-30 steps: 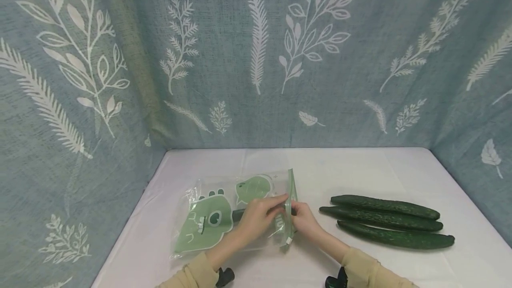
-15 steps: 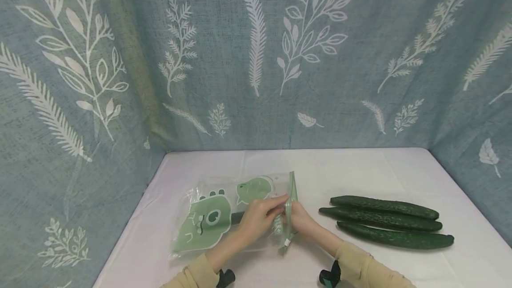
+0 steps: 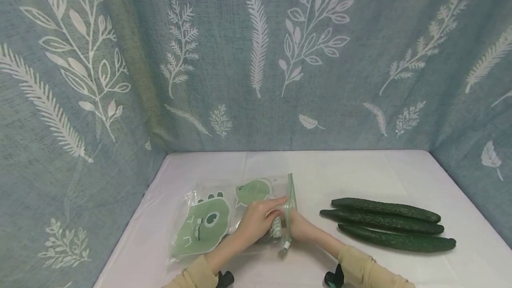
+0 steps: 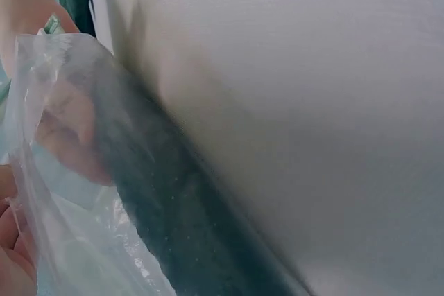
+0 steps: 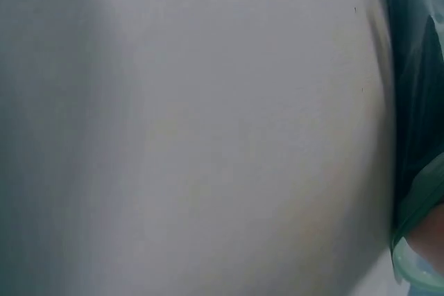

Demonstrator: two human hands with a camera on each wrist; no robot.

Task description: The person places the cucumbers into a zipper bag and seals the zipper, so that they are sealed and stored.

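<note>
A clear zip bag [image 3: 202, 226] with green cartoon dinosaur prints lies on the table, its green-edged mouth toward the right. My left hand [image 3: 256, 219] pinches the film by the mouth. My right hand [image 3: 300, 226] reaches inside the opening, its fingers hidden in the head view. Through the plastic in the left wrist view, a dark green cucumber [image 4: 184, 220] lies in the bag, and the right hand's curled fingers [image 4: 69, 129] grip it near its end. The right wrist view shows part of the bag's green rim [image 5: 420, 202] around that hand.
Three more cucumbers [image 3: 384, 221] lie side by side on the right of the white table [image 3: 352, 168]. Blue-grey curtains [image 3: 224, 57] with white leaf prints stand behind the table and along its sides.
My right hand has moved left, deeper into the bag's mouth, and the cucumber's dark end no longer shows there. The left hand stays at the same place on the bag.
</note>
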